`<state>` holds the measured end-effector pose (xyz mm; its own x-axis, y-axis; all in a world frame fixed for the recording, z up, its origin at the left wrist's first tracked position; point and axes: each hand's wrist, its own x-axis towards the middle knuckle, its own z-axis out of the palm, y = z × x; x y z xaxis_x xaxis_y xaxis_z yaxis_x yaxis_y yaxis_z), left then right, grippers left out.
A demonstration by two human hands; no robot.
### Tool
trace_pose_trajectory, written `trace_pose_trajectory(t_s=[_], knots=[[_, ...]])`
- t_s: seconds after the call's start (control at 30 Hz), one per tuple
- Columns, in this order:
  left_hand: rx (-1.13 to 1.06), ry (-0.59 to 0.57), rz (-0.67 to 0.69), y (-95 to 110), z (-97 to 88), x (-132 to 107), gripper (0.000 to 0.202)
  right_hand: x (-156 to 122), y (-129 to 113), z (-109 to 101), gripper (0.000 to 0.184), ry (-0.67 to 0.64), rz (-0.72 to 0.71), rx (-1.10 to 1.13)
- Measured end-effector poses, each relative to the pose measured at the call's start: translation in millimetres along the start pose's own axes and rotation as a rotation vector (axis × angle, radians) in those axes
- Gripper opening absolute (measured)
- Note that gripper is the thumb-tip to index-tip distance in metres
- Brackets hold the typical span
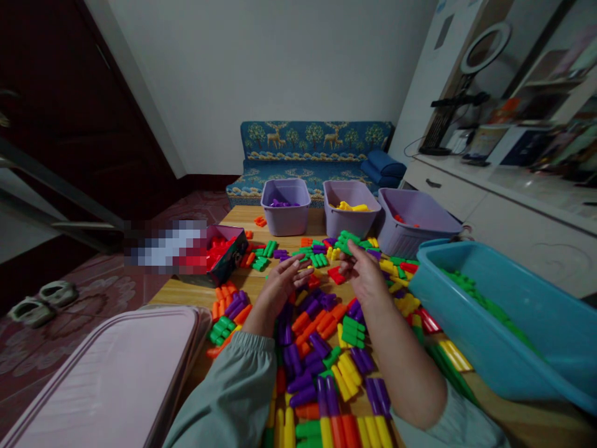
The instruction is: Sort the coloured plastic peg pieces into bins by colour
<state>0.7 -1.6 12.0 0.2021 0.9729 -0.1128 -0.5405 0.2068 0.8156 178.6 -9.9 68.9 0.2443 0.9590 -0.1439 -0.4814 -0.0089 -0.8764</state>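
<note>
Over the middle of the table, my right hand (366,274) pinches a green toy building block (346,241) between thumb and fingers. Left of it, my left hand (280,283) is open, fingers stretched out and slightly apart with nothing visible in them. Beneath and around both hands lie many loose plastic blocks in purple, orange, yellow, green and red. A red block (336,275) sits between the hands. Closer to me are a green block (353,332) and a yellow block (346,376). My left forearm hides some of the pile.
At the back stand three lilac bins: one with purple blocks (285,218), one with yellow (351,224), one with some red (415,233). A blue-green tub (494,336) with green blocks is at right. At left are a box of red pieces (228,264) and a pink lid (107,373).
</note>
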Motion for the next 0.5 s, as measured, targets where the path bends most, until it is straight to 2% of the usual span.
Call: trace_pose_trajectory(t_s=[0.1, 0.27, 0.37, 0.5], knots=[[0.01, 0.011, -0.018, 0, -0.1, -1, 0.039, 9, -18, -12, 0.033, 0.12, -0.123, 0.125], [0.014, 0.02, -0.034, 0, -0.5, -1, 0.037, 13, -56, -39, 0.016, 0.38, -0.411, 0.372], [0.023, 0.033, -0.045, 0, -0.9, 0, 0.038, 8, -76, -48, 0.021, 0.465, -0.513, 0.5], [0.028, 0.041, -0.044, 0, -0.9, 0, 0.037, -1, -93, -52, 0.038, 0.575, -0.501, 0.717]])
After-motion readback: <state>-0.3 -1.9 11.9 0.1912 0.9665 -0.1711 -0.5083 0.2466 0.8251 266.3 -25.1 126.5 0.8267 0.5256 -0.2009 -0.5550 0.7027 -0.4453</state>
